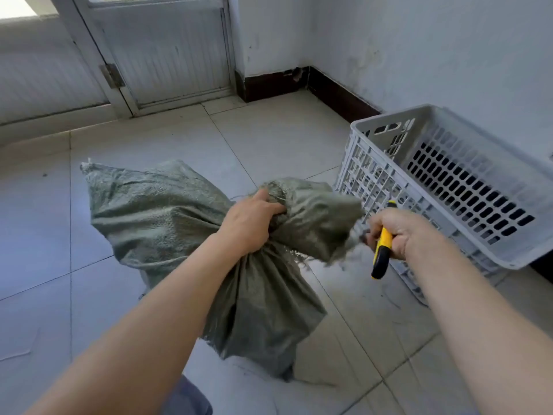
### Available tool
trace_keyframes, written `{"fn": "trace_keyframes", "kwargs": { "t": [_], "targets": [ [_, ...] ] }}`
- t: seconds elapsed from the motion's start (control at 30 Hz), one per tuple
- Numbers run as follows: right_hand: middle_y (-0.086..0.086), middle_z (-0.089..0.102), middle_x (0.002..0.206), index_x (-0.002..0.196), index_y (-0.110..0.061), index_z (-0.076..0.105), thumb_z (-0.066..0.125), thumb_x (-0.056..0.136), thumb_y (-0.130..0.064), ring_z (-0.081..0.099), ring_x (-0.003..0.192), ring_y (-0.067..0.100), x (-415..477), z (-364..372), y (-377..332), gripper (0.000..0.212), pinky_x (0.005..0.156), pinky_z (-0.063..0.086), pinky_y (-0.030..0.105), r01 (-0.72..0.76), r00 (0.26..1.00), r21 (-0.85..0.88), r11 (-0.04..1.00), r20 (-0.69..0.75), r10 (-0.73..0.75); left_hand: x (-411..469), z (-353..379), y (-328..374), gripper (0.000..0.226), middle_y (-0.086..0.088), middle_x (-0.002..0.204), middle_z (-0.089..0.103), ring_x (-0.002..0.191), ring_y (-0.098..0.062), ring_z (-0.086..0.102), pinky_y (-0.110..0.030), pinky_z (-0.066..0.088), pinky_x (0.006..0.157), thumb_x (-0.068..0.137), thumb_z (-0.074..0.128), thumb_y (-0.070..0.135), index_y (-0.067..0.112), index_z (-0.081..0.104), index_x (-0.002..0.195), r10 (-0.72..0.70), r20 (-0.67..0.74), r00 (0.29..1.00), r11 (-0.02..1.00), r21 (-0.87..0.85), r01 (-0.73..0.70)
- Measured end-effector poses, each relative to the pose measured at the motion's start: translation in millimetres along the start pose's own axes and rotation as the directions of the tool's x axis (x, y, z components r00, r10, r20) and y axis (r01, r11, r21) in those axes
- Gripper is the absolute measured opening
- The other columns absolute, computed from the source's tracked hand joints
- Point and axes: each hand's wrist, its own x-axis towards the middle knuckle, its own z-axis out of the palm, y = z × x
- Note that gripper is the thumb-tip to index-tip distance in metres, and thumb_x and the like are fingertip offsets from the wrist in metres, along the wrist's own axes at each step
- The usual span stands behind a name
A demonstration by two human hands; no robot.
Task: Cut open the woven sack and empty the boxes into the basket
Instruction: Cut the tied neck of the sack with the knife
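on the tiled floor [149, 139] just ahead of you lies the green woven sack [167, 223], slumped and bulging, its tied neck lifted toward the basket [386, 118]. your left hand [248, 223] is clenched round that gathered neck, and the frayed top flares out beyond your grip. your right hand [398, 232] grips a yellow-handled cutter [381, 250] just beside the flared end; its blade is hidden. you look to be at the cutting step, with no boxes showing yet. next, keep the neck taut and slice away from your left fingers. the grey basket stands near on your right, tilted toward you, apparently empty.
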Motion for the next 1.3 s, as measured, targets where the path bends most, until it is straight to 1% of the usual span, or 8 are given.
{"fn": "trace_keyframes", "kwargs": {
  "t": [0.1,0.27,0.47,0.67,0.83,0.97,1.1,1.3],
  "targets": [
    [0.014,0.047,0.071,0.088,0.002,0.052,0.056,0.072,0.006,0.045,0.06,0.022,-2.6,6.3,-13.2,0.017,0.055,0.039,0.03,0.249,0.948,-0.108,0.963,-0.176,-0.265,-2.5,2.8,6.2,0.063,-0.004,0.116,0.047,0.109,-0.025,0.047,-0.035,0.04,0.09,0.081,0.045,-0.001,0.033,0.049,0.134,0.204,0.056,0.977,0.977,0.043,-0.206],
    [0.003,0.054,0.077,0.092,-0.012,0.054,0.073,0.077,-0.01,0.051,0.068,0.016,-36.6,39.2,-12.7,0.025,0.06,0.04,0.029,0.583,0.812,-0.229,0.779,0.156,-0.562,-6.6,15.7,22.7,0.062,-0.011,0.119,0.057,0.109,-0.029,0.052,-0.039,0.042,0.09,0.073,0.047,-0.009,0.014,0.044,0.131,0.355,-0.078,0.932,0.913,-0.187,-0.364],
    [0.011,0.053,0.074,0.092,-0.004,0.056,0.077,0.072,-0.005,0.052,0.066,0.023,-9.3,49.7,35.0,0.029,0.061,0.045,0.031,0.299,0.931,-0.489,0.82,0.337,-0.139,-8.4,35.1,11.0,0.047,0.0,0.089,0.047,0.078,-0.025,0.05,-0.037,0.04,0.065,0.074,0.049,-0.007,0.016,0.034,0.112,-0.002,-0.086,0.996,0.87,-0.491,-0.04],
    [0.02,0.055,0.076,0.08,-0.004,0.05,0.07,0.066,0.014,0.057,0.068,0.032,-4.4,66.6,68.2,0.03,0.067,0.054,0.048,0.15,0.958,-0.158,0.976,0.267,-0.104,-5.3,35.3,5.9,0.008,0.003,0.085,0.053,0.087,-0.019,0.049,-0.032,0.04,0.074,0.083,0.058,0.024,0.017,0.06,0.087,-0.35,-0.06,0.935,0.768,-0.59,0.249],
    [0.029,0.067,0.095,0.104,0.007,0.059,0.069,0.064,0.017,0.066,0.079,0.036,-16.8,74.6,77.6,0.043,0.075,0.056,0.049,0.193,0.928,0.012,0.981,0.322,-0.186,-10.1,41.0,24.5,0.077,-0.016,0.11,0.062,0.101,-0.033,0.062,-0.039,0.051,0.085,0.085,0.034,0.069,0.001,0.058,0.114,-0.383,0.592,0.709,0.527,-0.49,0.694],
    [0.009,0.049,0.068,0.079,-0.007,0.052,0.06,0.073,0.018,0.048,0.057,0.02,-25.0,64.8,64.9,0.026,0.044,0.041,0.022,0.211,0.893,-0.167,0.963,0.433,-0.121,-8.9,42.3,17.6,0.022,-0.012,0.067,0.072,0.06,-0.023,0.068,-0.047,0.055,0.082,0.088,0.056,0.023,0.002,0.064,0.085,-0.21,0.717,0.664,0.047,-0.671,0.74],
    [0.008,0.049,0.072,0.077,-0.01,0.049,0.062,0.079,0.003,0.046,0.06,0.019,-18.1,55.7,43.1,0.018,0.051,0.035,0.026,0.309,0.928,-0.192,0.932,0.275,-0.251,-10.7,41.8,15.3,0.011,-0.013,0.071,0.066,0.057,-0.023,0.064,-0.035,0.057,0.057,0.084,0.054,-0.004,0.003,0.058,0.091,-0.163,0.636,0.754,0.014,-0.763,0.646],
    [0.005,0.054,0.079,0.094,-0.005,0.056,0.077,0.073,-0.013,0.052,0.074,0.022,-8.0,58.0,46.2,0.03,0.066,0.043,0.034,0.441,0.896,-0.341,0.83,0.228,-0.382,-11.4,46.2,16.2,0.052,-0.019,0.103,0.063,0.079,-0.031,0.064,-0.047,0.055,0.076,0.078,0.045,-0.013,0.013,0.05,0.123,0.006,0.633,0.774,0.06,-0.773,0.631]
  ]
}}
